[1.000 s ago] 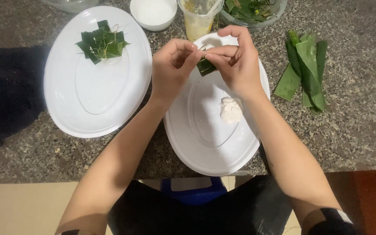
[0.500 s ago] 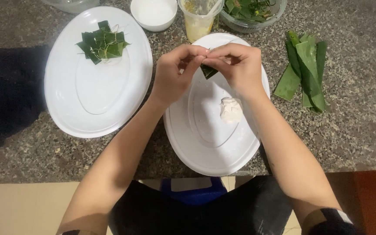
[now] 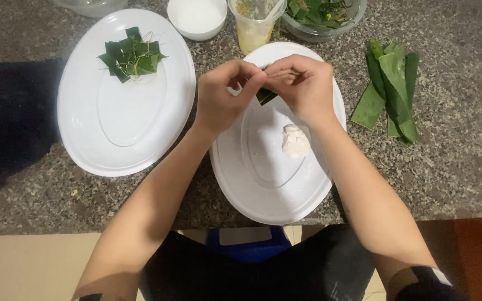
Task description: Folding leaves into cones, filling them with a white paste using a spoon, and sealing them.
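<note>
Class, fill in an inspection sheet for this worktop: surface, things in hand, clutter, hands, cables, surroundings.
Surface: speckled grey stone counter, dark shadow at its left.
Things in hand: small folded green leaf piece, pinched between both hands above the right white oval plate; a white lump lies on that plate.
Clutter: left white oval plate bearing a folded leaf parcel; white bowl; plastic cup of yellowish stuff; clear bowl of greens; loose leaf strips.
Hands: left hand and right hand, fingertips together on the leaf piece.
Cables: nothing seen.
Surroundings: reddish floor.
</note>
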